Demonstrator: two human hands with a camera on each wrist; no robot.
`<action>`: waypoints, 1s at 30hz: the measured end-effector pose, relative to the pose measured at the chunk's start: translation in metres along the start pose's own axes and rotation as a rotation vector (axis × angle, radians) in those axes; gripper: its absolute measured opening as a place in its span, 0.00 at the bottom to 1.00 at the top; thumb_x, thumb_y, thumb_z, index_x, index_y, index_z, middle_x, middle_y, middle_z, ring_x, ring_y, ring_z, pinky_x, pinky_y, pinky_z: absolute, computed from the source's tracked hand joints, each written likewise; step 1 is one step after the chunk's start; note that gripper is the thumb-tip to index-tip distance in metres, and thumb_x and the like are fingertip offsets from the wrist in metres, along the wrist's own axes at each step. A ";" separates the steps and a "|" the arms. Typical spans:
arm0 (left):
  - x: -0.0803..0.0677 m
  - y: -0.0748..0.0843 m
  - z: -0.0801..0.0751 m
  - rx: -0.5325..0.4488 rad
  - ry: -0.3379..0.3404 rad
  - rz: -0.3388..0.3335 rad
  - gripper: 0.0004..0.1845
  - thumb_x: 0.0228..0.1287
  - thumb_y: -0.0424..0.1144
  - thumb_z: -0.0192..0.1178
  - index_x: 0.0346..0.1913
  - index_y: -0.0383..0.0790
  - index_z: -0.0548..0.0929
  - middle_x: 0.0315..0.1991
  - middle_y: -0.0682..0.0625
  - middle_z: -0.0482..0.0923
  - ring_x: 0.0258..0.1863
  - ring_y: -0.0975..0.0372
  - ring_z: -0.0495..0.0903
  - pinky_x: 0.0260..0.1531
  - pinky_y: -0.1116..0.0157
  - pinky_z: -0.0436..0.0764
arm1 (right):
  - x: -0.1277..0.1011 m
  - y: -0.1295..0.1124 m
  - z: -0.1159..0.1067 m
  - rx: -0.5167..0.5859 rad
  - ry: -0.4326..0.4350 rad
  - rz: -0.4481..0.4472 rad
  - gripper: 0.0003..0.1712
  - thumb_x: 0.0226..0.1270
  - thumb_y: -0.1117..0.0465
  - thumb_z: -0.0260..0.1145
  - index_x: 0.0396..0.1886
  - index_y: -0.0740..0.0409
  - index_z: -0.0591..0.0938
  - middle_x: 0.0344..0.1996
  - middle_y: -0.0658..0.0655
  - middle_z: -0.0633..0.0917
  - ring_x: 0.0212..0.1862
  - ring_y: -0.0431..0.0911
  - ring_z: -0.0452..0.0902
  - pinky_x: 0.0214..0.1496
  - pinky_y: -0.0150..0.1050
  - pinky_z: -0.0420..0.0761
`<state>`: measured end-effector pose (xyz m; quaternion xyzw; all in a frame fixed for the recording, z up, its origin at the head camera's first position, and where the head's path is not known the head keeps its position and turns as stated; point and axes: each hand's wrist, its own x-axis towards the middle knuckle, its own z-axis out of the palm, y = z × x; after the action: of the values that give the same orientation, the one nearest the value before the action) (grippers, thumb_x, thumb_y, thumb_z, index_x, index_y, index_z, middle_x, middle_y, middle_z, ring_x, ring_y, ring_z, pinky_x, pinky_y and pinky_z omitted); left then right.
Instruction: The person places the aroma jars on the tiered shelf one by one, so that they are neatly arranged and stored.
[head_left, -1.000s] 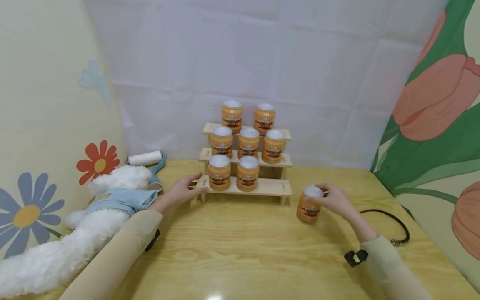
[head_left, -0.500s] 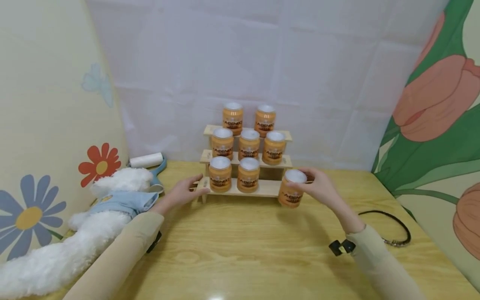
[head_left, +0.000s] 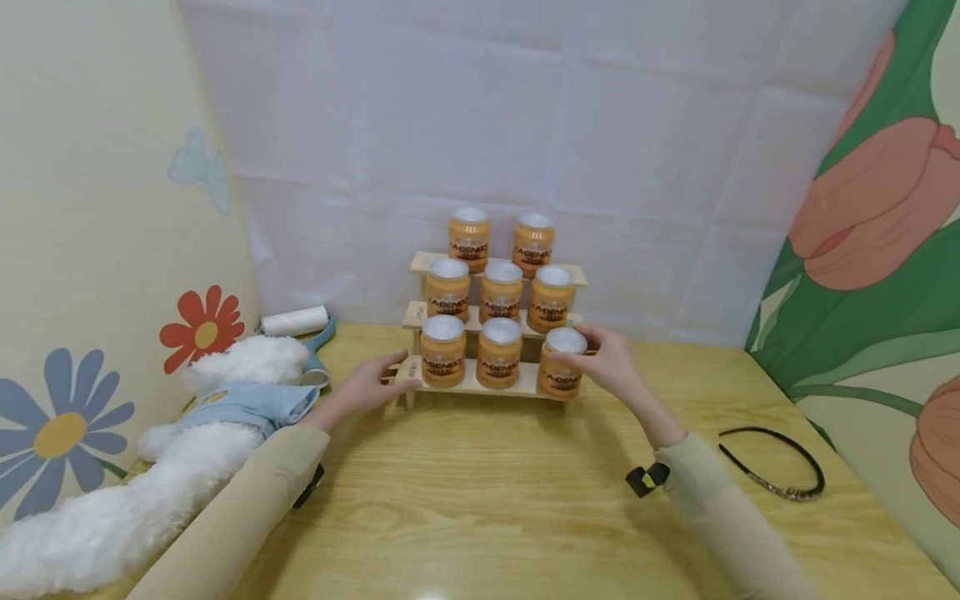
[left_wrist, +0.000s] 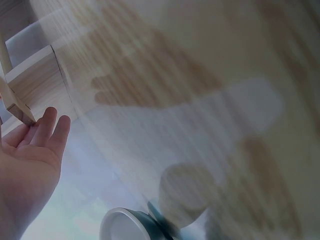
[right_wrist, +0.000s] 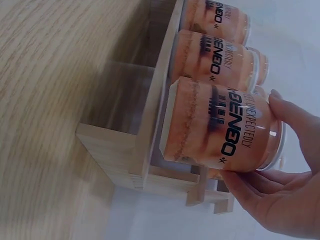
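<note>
In the head view a three-step wooden stand carries several orange cans with pale lids. My right hand grips one orange can near its top, thumb and fingers on opposite sides. That can is at the right end of the lowest step, beside two others, its base overlapping the step's front edge. The right wrist view shows the same can slightly tilted and closest to the camera. My left hand holds the left end of the lowest step between thumb and fingers; its thumb is mostly hidden in the left wrist view.
A white fluffy toy in a blue shirt lies along the left side, beside a lint roller. On the right of the table lies a black headband. A white cloth hangs behind the stand.
My right hand has carried the can leftward from the table on the right to the right end of the lowest step. The left hand has stayed at the stand's left end.
</note>
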<state>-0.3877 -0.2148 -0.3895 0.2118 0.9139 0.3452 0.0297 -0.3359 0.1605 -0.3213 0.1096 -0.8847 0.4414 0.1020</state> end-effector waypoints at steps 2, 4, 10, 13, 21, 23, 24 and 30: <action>0.000 0.001 0.000 0.002 0.001 -0.002 0.45 0.64 0.58 0.55 0.71 0.29 0.54 0.70 0.33 0.55 0.62 0.40 0.67 0.61 0.48 0.70 | 0.001 0.002 0.003 0.005 0.002 0.004 0.41 0.52 0.49 0.74 0.63 0.63 0.72 0.51 0.63 0.81 0.49 0.53 0.79 0.46 0.43 0.83; 0.000 0.003 0.001 0.005 0.000 -0.006 0.45 0.64 0.58 0.55 0.71 0.30 0.54 0.70 0.33 0.55 0.62 0.40 0.67 0.61 0.48 0.70 | 0.002 0.005 0.006 0.010 0.009 0.006 0.41 0.52 0.49 0.74 0.63 0.63 0.71 0.51 0.63 0.80 0.50 0.53 0.79 0.47 0.44 0.82; -0.002 0.007 0.000 0.000 0.000 -0.015 0.44 0.64 0.58 0.56 0.71 0.30 0.54 0.70 0.33 0.55 0.63 0.40 0.67 0.61 0.49 0.70 | 0.006 0.007 0.011 0.044 0.006 0.018 0.42 0.55 0.49 0.72 0.65 0.62 0.68 0.55 0.64 0.77 0.55 0.55 0.76 0.50 0.46 0.81; -0.003 0.007 -0.001 -0.005 0.007 -0.014 0.44 0.64 0.56 0.56 0.71 0.29 0.54 0.70 0.33 0.55 0.62 0.40 0.67 0.61 0.48 0.70 | 0.009 0.007 0.012 0.059 -0.008 0.019 0.42 0.56 0.50 0.71 0.67 0.61 0.67 0.58 0.64 0.75 0.57 0.56 0.74 0.51 0.47 0.81; -0.002 0.007 -0.002 -0.012 0.010 -0.013 0.45 0.64 0.56 0.56 0.71 0.29 0.53 0.70 0.32 0.53 0.63 0.40 0.65 0.62 0.48 0.69 | 0.013 0.009 0.011 0.110 -0.017 0.039 0.43 0.57 0.51 0.71 0.68 0.61 0.64 0.62 0.64 0.71 0.62 0.59 0.69 0.60 0.50 0.76; -0.002 0.007 -0.003 -0.011 0.009 -0.016 0.45 0.64 0.56 0.56 0.71 0.28 0.53 0.70 0.32 0.53 0.63 0.40 0.65 0.62 0.48 0.69 | 0.013 0.008 0.012 0.112 -0.009 0.044 0.43 0.56 0.51 0.71 0.67 0.61 0.64 0.62 0.64 0.71 0.63 0.59 0.69 0.60 0.49 0.75; -0.002 0.008 -0.003 -0.011 0.009 -0.017 0.44 0.64 0.56 0.56 0.71 0.28 0.53 0.70 0.32 0.54 0.63 0.40 0.65 0.62 0.48 0.69 | 0.013 0.009 0.012 0.110 -0.005 0.044 0.43 0.56 0.51 0.71 0.67 0.61 0.64 0.61 0.64 0.71 0.63 0.59 0.69 0.60 0.49 0.75; -0.003 0.008 -0.002 0.004 0.009 -0.010 0.44 0.64 0.56 0.56 0.71 0.29 0.54 0.70 0.32 0.55 0.62 0.39 0.66 0.61 0.48 0.69 | 0.013 0.011 0.017 0.101 0.020 0.032 0.41 0.56 0.52 0.71 0.66 0.62 0.65 0.59 0.64 0.72 0.61 0.58 0.71 0.58 0.47 0.77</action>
<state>-0.3822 -0.2116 -0.3830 0.2057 0.9157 0.3441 0.0270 -0.3528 0.1523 -0.3359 0.0959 -0.8618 0.4882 0.0983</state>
